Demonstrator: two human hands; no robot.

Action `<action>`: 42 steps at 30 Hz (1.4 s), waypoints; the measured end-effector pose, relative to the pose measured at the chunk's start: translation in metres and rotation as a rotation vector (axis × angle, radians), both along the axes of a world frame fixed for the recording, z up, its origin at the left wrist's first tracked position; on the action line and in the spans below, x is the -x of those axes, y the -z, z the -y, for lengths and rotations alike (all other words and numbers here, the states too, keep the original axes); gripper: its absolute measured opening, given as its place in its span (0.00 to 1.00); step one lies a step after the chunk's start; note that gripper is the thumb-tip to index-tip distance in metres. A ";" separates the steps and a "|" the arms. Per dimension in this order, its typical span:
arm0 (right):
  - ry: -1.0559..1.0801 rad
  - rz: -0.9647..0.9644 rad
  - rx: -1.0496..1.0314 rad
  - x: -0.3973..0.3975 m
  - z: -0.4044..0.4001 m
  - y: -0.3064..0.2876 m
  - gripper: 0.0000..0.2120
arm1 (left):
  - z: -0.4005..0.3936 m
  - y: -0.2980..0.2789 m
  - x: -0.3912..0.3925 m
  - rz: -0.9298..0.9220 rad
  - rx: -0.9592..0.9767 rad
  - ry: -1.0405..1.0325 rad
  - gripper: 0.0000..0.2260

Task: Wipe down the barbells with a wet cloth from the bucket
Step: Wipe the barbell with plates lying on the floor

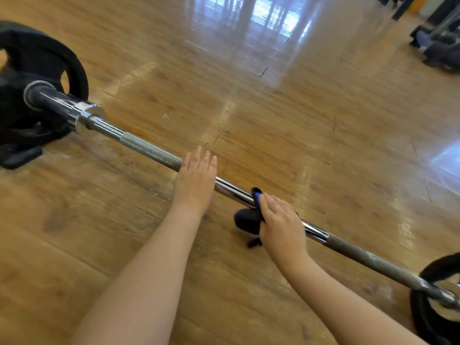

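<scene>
We press our left hand [195,179] flat on the bar [149,149], fingers straight, steadying it. Just to its right, our right hand [281,224] wraps the dark blue cloth [250,217] around the same bar. The bar runs from the plate [47,70] far off to our left toward the plate [438,302] near our right, so the right hand should slide the cloth along that line.

a chrome barbell [154,151] lies diagonally across a glossy wooden floor [273,125], with black weight plates [37,70] at both ends. the left hand [195,181] rests flat on the bar, fingers straight. the right hand [282,225] presses a dark blue cloth [250,217] against the shaft.
</scene>
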State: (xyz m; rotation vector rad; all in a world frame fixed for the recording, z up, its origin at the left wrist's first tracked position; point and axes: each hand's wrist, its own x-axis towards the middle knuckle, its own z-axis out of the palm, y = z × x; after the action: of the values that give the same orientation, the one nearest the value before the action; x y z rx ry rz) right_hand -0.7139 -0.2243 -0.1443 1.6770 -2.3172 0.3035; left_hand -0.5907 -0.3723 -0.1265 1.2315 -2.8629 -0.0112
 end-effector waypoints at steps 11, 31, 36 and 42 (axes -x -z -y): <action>0.012 0.020 -0.011 -0.034 0.033 -0.003 0.25 | 0.001 -0.001 0.002 0.007 -0.014 -0.001 0.24; 0.210 -0.010 0.003 0.038 -0.081 -0.006 0.20 | 0.001 -0.002 -0.001 -0.008 -0.002 0.019 0.28; 0.186 -0.047 0.011 0.025 -0.050 -0.004 0.22 | 0.000 0.002 0.000 -0.025 0.021 0.007 0.28; 0.049 -0.076 0.030 -0.009 0.020 0.000 0.20 | -0.001 0.002 -0.001 -0.020 0.026 0.020 0.27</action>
State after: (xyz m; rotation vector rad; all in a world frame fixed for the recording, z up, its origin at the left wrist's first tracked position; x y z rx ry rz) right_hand -0.7050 -0.2443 -0.1443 1.5871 -2.2830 0.2594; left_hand -0.5901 -0.3711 -0.1281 1.1919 -2.8484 0.0137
